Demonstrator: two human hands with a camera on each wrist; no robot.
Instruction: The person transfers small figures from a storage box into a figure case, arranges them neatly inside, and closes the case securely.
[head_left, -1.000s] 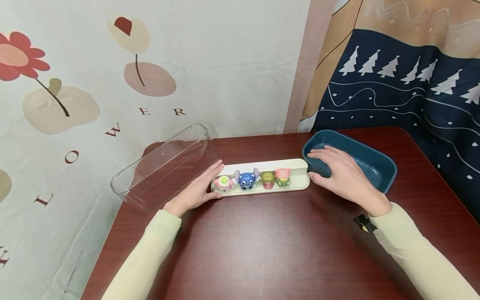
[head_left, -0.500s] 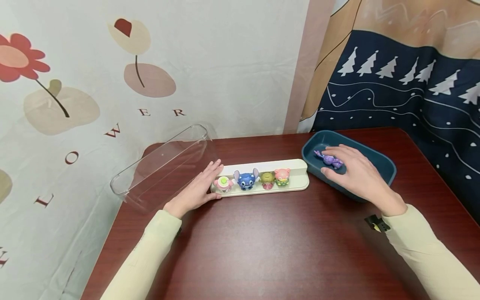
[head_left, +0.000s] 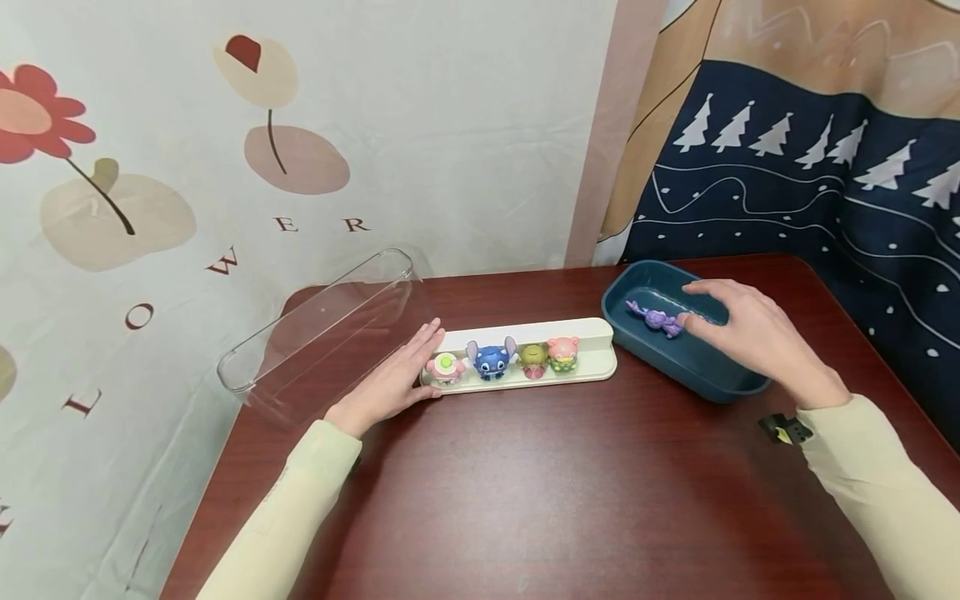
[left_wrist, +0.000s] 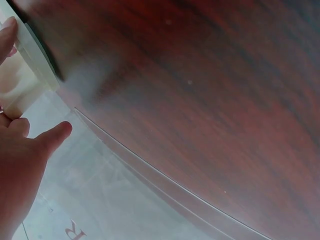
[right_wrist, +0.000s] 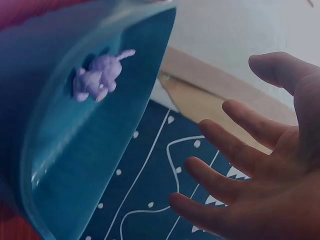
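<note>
My left hand rests at the left end of a cream-white narrow tray, thumb by its front edge and fingers straight along the end. In that tray stand small figures in a row: a pink one with a white-and-green top, a blue big-eared one, an olive-green one and a pink pig-like one. My right hand hovers over the blue bin with fingers spread and nothing in them. A purple figure lies in the bin, apart from the hand.
A clear plastic cover lies on the dark red wooden table at the left, close behind my left hand. Printed cloths hang along the back and right. The bin stands just right of the tray.
My right hand has come away from the purple figure, which lies in the bin in plain sight, and moved right. The left hand and tray stay in place.
</note>
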